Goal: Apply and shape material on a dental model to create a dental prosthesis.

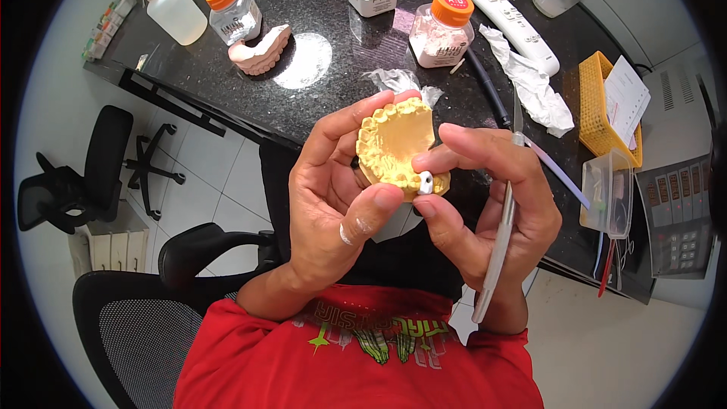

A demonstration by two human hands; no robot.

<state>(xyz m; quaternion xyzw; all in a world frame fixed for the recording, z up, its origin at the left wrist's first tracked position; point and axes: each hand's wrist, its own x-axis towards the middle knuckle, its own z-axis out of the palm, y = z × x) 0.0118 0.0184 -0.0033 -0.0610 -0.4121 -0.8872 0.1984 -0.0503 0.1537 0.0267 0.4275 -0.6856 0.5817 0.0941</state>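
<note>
My left hand (329, 204) grips a yellow dental cast (394, 136), its thumb on the lower left part and its fingers behind. At the lower right of the tooth row, my right hand (500, 208) has index finger and thumb either side of a small white-and-dark crown piece (425, 183), touching the cast there. The same hand also holds a long metal hand tool (494, 273), angled from above the fingers down toward my wrist.
On the black worktop (314, 98) are a pink cast (257, 53), powder jars (439, 42), a squeeze bottle (174, 11), crumpled tissue (530, 91), a white remote (507, 23), a yellow basket (594, 106), a plastic container (606, 189) and a keypad device (674, 220). Office chairs (106, 167) stand left.
</note>
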